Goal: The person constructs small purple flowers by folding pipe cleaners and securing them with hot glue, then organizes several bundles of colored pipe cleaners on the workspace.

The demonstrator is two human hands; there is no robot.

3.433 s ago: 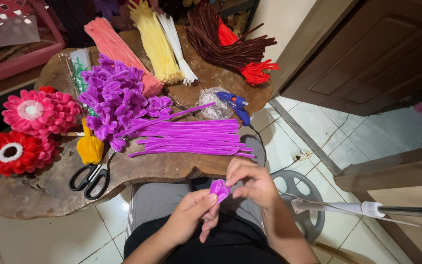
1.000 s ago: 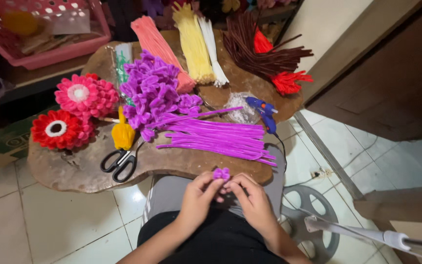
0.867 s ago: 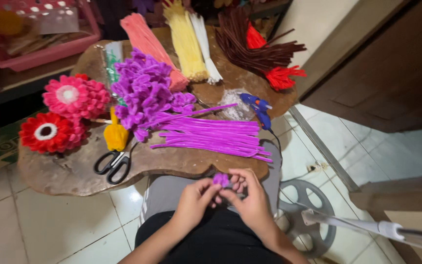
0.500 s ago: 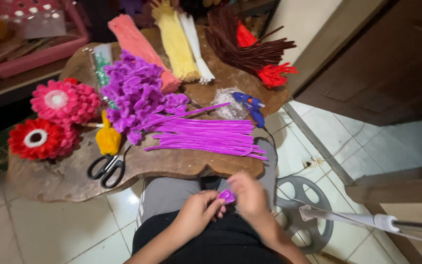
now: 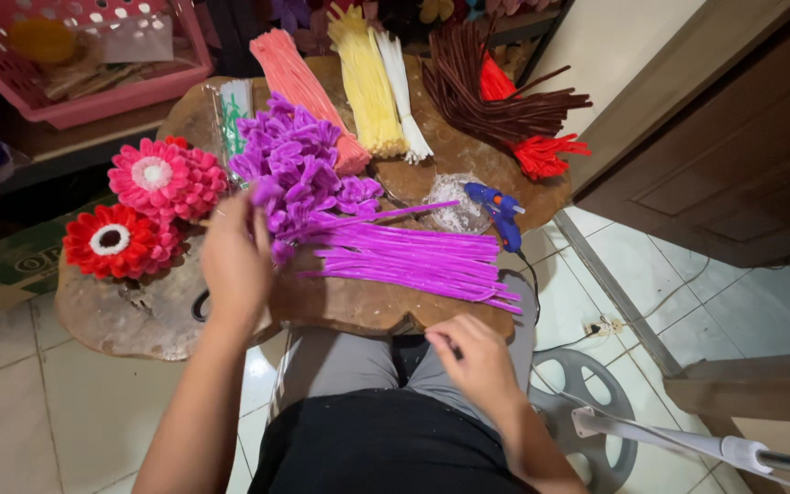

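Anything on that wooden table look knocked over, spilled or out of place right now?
Nothing looks spilled or damaged. The purple stems lie in a loose bundle; a few ends jut past the wooden table edge over the lap. The blue glue gun sits near the edge, cord hanging down. The left hand covers the spot beside the folded purple pieces.

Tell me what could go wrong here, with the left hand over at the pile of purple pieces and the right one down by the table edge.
1. The left hand reaches across the table to the heap of folded purple pieces; a sweep might knock loose ones off.
2. The purple stems lie near the table edge by the right hand and could roll off.
3. The blue glue gun sits beside those stems; if hot, its tip could scorch them or a finger.
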